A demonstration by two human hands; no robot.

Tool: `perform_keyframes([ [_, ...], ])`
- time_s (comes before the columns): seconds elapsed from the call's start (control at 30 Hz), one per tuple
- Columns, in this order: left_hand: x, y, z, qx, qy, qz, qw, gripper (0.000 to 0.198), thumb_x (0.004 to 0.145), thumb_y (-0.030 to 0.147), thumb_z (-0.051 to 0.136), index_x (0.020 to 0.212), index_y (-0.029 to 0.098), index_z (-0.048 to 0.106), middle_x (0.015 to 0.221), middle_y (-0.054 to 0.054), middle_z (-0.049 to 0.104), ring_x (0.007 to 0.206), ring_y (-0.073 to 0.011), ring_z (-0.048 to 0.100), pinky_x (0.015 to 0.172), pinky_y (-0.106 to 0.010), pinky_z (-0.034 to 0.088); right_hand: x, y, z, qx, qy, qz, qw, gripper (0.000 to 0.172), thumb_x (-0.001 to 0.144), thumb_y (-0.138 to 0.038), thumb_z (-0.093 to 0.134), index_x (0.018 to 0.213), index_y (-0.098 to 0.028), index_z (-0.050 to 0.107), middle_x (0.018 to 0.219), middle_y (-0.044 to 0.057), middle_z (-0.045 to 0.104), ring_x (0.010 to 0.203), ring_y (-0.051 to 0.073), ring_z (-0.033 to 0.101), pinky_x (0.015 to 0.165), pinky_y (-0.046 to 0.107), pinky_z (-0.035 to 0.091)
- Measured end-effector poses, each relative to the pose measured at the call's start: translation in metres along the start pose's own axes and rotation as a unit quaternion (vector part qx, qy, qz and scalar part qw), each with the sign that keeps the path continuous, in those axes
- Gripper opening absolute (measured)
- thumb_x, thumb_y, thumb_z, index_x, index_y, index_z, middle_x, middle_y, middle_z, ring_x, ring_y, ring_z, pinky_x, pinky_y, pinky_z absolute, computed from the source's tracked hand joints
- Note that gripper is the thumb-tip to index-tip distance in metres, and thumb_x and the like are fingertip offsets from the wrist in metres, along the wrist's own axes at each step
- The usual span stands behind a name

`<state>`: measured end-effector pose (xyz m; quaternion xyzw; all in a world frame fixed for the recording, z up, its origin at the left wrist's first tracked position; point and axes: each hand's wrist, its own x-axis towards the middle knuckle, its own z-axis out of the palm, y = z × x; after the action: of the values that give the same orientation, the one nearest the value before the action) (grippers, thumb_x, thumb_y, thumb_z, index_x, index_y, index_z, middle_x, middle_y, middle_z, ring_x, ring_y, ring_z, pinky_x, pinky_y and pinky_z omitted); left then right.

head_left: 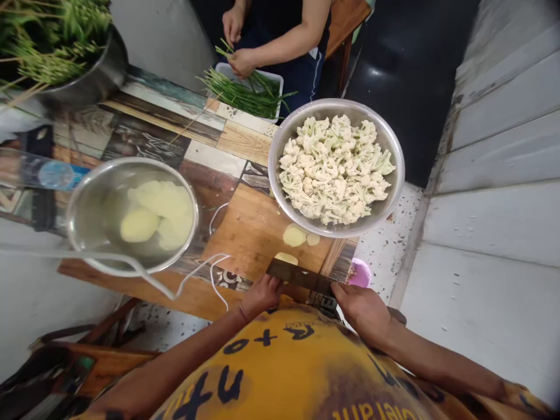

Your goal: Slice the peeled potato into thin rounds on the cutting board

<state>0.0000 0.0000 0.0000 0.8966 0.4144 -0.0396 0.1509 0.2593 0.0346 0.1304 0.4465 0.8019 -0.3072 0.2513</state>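
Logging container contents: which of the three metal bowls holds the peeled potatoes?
The steel bowl left of the cutting board: pale peeled potatoes inside. The others hold cauliflower and greens.

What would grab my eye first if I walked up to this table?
Probably the wide steel bowl of white cauliflower florets at the table's right edge. Left of it stands a steel pot of peeled pale potatoes in water. Nearest the camera, the right hand grips a dark cleaver while the left hand steadies it.

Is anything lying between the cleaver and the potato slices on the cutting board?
Nothing visible. The right hand grips the cleaver, the left hand rests at its blade, and one potato piece sits right against it. Two slices lie beyond on bare cutting board.
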Motion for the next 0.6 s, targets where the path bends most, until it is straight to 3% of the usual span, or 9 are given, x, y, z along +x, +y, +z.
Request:
perform_keyframes([
  [0.13,0.0,-0.001,0.0,0.015,0.043,0.023,0.999,0.022,0.081,0.009,0.046,0.09,0.018,0.064,0.081,-0.009,0.056,0.075,-0.018,0.053,0.062,-0.027,0.046,0.0,0.0,-0.002,0.0,-0.006,-0.001,1.0,0.022,0.081,-0.006,0.041,0.096,-0.014,0.054,0.083,0.008,0.064,0.072,0.017,0.059,0.056,0.025,0.036],
  [0.27,0.001,-0.001,0.0,-0.002,0.052,0.009,0.999,0.023,0.081,0.008,0.046,0.092,0.016,0.064,0.081,-0.01,0.057,0.076,-0.0183,0.053,0.063,-0.028,0.047,0.003,0.002,-0.003,-0.004,-0.013,0.002,1.0,0.023,0.078,-0.004,0.042,0.095,-0.015,0.053,0.079,0.007,0.064,0.07,0.018,0.059,0.053,0.026,0.034],
  [0.47,0.003,-0.002,0.004,0.015,0.13,0.038,0.991,0.025,0.08,0.009,0.047,0.1,0.014,0.062,0.097,-0.012,0.058,0.094,-0.0237,0.052,0.069,-0.03,0.049,0.011,0.008,0.002,0.001,-0.023,-0.008,1.0,0.021,0.076,-0.003,0.042,0.09,-0.014,0.053,0.075,0.007,0.065,0.065,0.016,0.059,0.052,0.024,0.032],
  [0.6,0.002,-0.002,0.007,0.027,0.14,0.047,0.989,0.028,0.08,0.008,0.046,0.104,0.013,0.06,0.103,-0.014,0.058,0.105,-0.0267,0.05,0.074,-0.032,0.049,0.018,0.008,0.008,-0.004,-0.022,-0.009,1.0,0.022,0.075,-0.002,0.041,0.088,-0.013,0.054,0.073,0.007,0.065,0.062,0.018,0.06,0.051,0.025,0.033],
])
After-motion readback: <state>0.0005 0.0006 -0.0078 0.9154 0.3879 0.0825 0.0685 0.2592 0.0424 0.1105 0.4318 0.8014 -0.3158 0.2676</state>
